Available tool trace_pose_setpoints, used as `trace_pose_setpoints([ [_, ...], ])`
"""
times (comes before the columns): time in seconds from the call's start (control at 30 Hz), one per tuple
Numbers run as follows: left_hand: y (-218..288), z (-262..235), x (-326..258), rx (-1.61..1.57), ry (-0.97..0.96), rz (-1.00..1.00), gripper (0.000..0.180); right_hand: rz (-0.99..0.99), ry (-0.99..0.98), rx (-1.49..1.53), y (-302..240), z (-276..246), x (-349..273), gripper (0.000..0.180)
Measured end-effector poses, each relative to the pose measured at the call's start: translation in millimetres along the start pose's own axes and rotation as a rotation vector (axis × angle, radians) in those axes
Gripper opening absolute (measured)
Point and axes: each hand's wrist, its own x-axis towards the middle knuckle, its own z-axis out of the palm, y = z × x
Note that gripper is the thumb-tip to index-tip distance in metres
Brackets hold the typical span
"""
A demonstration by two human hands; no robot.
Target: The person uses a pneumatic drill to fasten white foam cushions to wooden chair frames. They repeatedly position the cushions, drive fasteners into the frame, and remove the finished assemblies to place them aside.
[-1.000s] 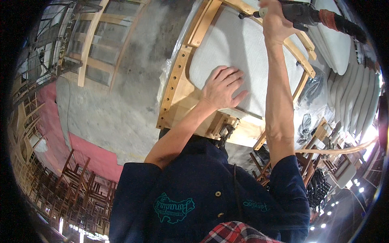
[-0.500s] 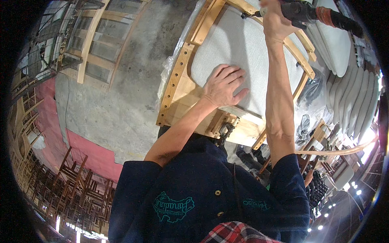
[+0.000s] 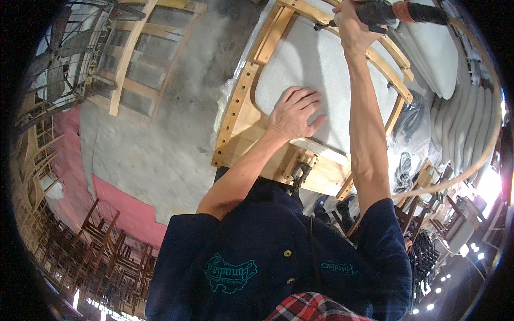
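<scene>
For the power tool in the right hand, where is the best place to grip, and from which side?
Probably the dark middle of the power tool, coming from the right. The tool is long, and its front end points left over the wooden frame, so this should keep fingers behind the working end.

Pale grey panel point(image 3: 292, 61) — black tool point(image 3: 370, 13) (orange-banded)

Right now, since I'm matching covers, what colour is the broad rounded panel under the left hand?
Pale grey; the panel shows best in the head view.
</scene>
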Motion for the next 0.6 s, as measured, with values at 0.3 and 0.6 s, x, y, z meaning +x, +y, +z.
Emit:
trace_pose_setpoints([
  [0.3, 0, -1, 0, 0.031, 0.010, 0.035, 0.025, -0.053, -0.035, 0.010, 12, 4, 9, 0.017],
  [0.6, -12, 5, -6, 0.107, -0.208, -0.012, 0.030, -0.319, 0.177, -0.117, -109, -90, -36, 0.022],
])
